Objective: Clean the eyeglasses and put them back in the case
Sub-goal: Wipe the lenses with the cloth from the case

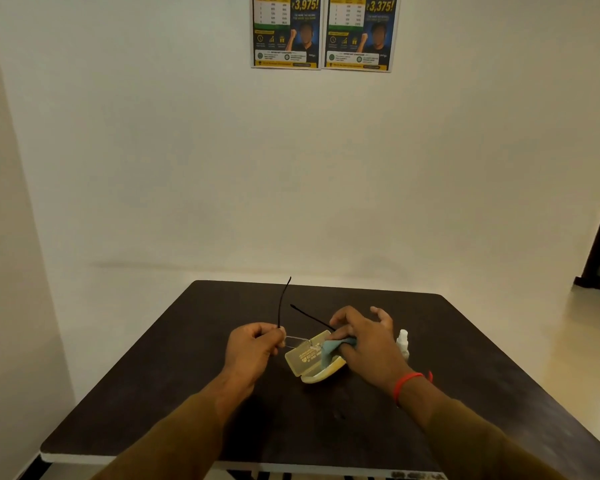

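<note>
One pair of eyeglasses [293, 338] is held above one open case [312, 365] on the counter [146, 403]; left grip [253, 348] pinches its hinge, right grip [361, 337] pinches one cloth [340, 344] to a lens, half-hiding one spray bottle [403, 341].

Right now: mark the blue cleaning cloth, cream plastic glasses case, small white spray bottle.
blue cleaning cloth [337, 346]: head view, exposed fold
cream plastic glasses case [305, 359]: head view, open lid
small white spray bottle [403, 343]: head view, body
</note>
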